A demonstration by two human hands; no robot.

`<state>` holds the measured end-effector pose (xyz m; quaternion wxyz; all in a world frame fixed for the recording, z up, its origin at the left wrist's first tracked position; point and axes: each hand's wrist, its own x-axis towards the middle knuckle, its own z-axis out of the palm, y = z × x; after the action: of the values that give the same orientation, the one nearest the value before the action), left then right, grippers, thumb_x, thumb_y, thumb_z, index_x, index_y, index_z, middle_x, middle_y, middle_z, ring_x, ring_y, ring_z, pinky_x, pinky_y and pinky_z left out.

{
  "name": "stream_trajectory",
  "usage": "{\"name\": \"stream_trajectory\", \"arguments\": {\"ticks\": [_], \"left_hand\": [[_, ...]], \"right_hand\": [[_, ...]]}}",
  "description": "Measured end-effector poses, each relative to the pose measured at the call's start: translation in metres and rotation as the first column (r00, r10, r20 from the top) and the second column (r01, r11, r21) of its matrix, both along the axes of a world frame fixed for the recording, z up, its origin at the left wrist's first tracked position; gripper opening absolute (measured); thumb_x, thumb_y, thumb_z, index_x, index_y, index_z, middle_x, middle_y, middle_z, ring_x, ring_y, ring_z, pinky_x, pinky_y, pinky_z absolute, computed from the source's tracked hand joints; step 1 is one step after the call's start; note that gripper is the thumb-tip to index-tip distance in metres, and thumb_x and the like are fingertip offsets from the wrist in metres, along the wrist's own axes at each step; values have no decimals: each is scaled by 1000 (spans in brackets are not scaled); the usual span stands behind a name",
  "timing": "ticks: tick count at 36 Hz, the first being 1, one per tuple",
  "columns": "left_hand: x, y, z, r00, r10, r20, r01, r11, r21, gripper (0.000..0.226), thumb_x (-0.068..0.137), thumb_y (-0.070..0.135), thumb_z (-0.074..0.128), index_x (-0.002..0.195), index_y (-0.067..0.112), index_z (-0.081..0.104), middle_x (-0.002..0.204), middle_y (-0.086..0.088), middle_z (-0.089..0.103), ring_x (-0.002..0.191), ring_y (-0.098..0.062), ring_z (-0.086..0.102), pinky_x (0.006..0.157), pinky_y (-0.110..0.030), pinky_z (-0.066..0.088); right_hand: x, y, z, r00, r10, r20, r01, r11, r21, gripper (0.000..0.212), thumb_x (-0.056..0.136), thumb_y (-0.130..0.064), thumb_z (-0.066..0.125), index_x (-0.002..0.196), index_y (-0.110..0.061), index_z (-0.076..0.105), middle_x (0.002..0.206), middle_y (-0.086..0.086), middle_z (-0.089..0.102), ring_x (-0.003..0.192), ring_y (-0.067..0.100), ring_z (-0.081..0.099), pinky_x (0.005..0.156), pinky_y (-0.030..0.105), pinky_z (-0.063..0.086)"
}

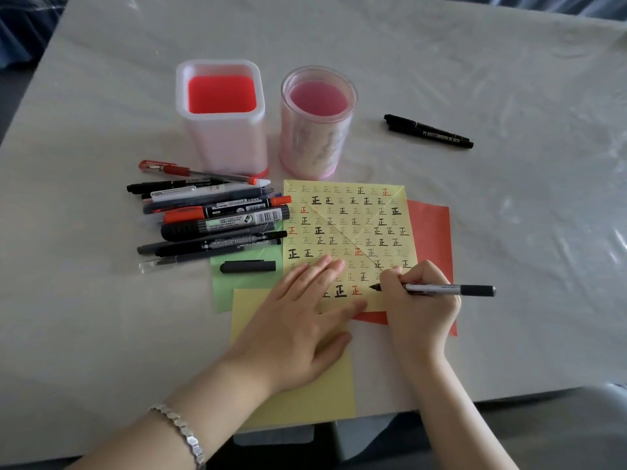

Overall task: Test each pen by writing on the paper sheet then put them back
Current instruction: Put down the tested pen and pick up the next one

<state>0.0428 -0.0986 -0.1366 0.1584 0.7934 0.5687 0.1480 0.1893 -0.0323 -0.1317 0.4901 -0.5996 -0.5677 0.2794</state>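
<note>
The right grip [419, 300] pinches a grey-and-black pen [448, 289] between thumb and curled fingers. The pen's dark tip touches the yellow paper sheet [346, 239] in its lowest row of marks, just right of a red mark. The left grip [298, 320] lies flat with straight fingers, pressing on the near left part of the same sheet and holding nothing. A silver bracelet [179, 432] circles that wrist.

The sheet sits toward the near edge of the worktop [509, 79], covered in rows of black, grey and red marks. It lies over a red sheet [431, 232] on its right, a green sheet [244, 286] on its left, and a second yellow sheet [305, 401] that reaches the near edge. A black pen cap [247, 266] rests on the green sheet.

A pile of pens [213, 215] lies just left of the written sheet. Behind it stand a square holder [220, 120] and a round holder [317, 123], side by side. Two black pens [429, 131] lie together, well apart toward the right edge.
</note>
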Motion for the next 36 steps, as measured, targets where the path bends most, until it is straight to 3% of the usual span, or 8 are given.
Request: {"name": "stream_trajectory", "arguments": {"ticks": [7,12,17,23,27,36], "left_hand": [[0,0,0,1000,-2,-3,2,1000,0,38,92,42,40,126,33,56,147,-13,35,140,-28,24,116,-36,8],[0,0,0,1000,1,1,-1,1000,1,38,93,43,39,125,34,56,147,-13,35,140,-28,24,116,-36,9],[0,0,1,1000,3,9,-3,1000,3,38,92,42,40,125,33,57,146,-14,37,139,-28,26,115,-38,12],[0,1,1,1000,7,20,-8,1000,3,38,91,41,41,124,33,58,145,-14,38,138,-28,27,116,-36,11],[0,1,1,1000,8,21,-8,1000,8,38,91,41,42,124,32,58,145,-14,38,138,-28,27,116,-35,10],[0,1,1,1000,5,3,-5,1000,-4,38,91,42,40,125,34,56,147,-14,36,139,-27,24,115,-36,9]], "right_hand": [[0,1,1,1000,17,20,-17,1000,12,31,69,-3,58,48,1,36,43,21,39,43,37,47,41,34,32],[0,0,0,999,23,43,-24,999,22,33,69,-4,58,47,-6,33,40,10,33,41,17,32,41,26,27],[1,0,1,999,-3,40,2,1000,26,33,69,-4,57,48,-6,32,41,19,38,42,36,42,40,35,30],[2,-1,1,1000,18,21,-18,1000,-10,32,67,-4,58,47,-4,33,41,4,32,43,9,30,42,20,26],[2,-1,-1,1000,19,0,-19,999,-26,38,66,9,61,47,-3,30,42,-3,29,44,9,30,42,15,25],[4,-1,-2,1000,15,-1,-15,1000,-19,37,64,1,58,47,-11,29,43,-3,36,41,8,30,42,13,25]]}}
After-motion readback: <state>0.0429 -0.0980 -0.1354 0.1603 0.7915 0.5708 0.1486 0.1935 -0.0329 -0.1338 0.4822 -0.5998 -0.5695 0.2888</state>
